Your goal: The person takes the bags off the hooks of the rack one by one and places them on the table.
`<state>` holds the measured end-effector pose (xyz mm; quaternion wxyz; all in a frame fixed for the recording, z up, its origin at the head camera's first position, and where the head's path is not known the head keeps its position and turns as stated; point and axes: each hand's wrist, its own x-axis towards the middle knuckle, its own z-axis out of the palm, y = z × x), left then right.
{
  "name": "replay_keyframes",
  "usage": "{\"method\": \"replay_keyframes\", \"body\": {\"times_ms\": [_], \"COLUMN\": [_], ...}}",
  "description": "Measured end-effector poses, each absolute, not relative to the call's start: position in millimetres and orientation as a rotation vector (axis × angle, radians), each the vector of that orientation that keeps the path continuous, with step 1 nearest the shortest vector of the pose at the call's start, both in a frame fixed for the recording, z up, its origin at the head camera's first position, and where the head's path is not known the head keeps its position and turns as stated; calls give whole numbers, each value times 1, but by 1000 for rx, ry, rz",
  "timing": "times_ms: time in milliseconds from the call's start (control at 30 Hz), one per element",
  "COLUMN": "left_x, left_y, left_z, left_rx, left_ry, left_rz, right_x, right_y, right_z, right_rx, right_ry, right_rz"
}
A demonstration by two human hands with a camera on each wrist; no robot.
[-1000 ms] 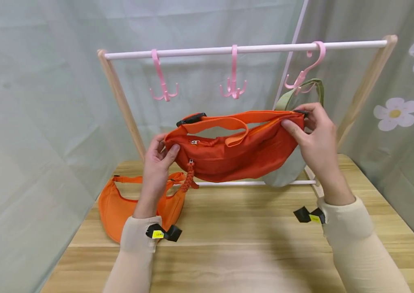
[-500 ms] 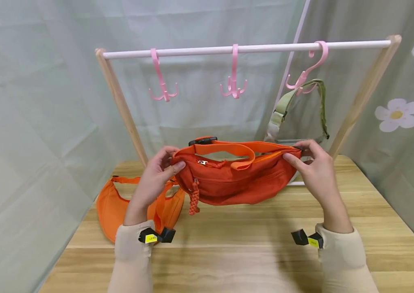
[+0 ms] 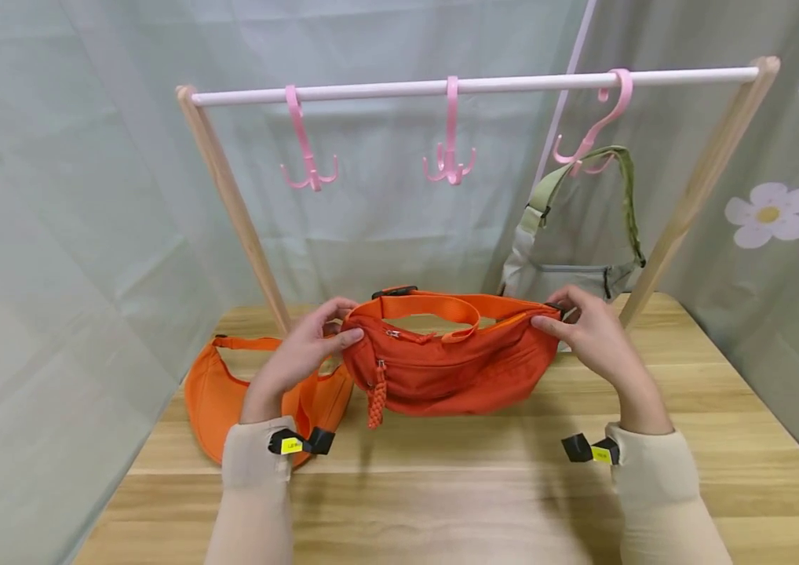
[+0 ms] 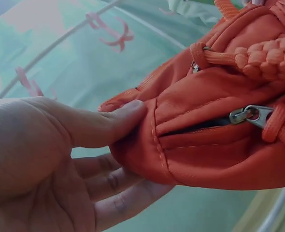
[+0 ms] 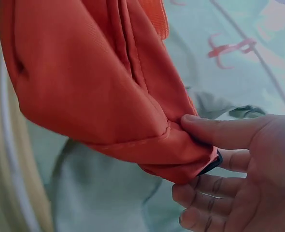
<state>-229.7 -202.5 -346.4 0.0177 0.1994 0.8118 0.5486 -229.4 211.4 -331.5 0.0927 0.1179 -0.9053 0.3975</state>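
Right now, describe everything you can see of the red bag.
The red bag looks like soft cloth, curved below, with an orange strap and black buckle on top, metal zip pulls, and a braided cord hanging in front. One front zip looks partly open. It is held up in front of the rack; the left hand and right hand pinch its ends.

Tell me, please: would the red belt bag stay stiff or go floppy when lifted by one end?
The red belt bag would probably go floppy, as its fabric creases. It is likely light: the left grip and right grip merely pinch its ends. The braided zipper pull hangs loose, so it may swing.
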Motion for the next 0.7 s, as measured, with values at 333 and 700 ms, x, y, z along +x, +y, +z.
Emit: {"method": "replay_keyframes", "body": {"times_ms": [333, 700], "left_x": [-245, -255], "left_y": [-202, -194], "left_z": [-373, -394], "left_rx": [554, 433], "left_ry": [2428, 2507], "left_rz": [1540, 1409], "right_x": [-257, -272], "right_y": [207, 205], "right_z": [-367, -393], "right_rx": [352, 368], "right_ry": [-2776, -2807], "right_rz": [1121, 1096]}}
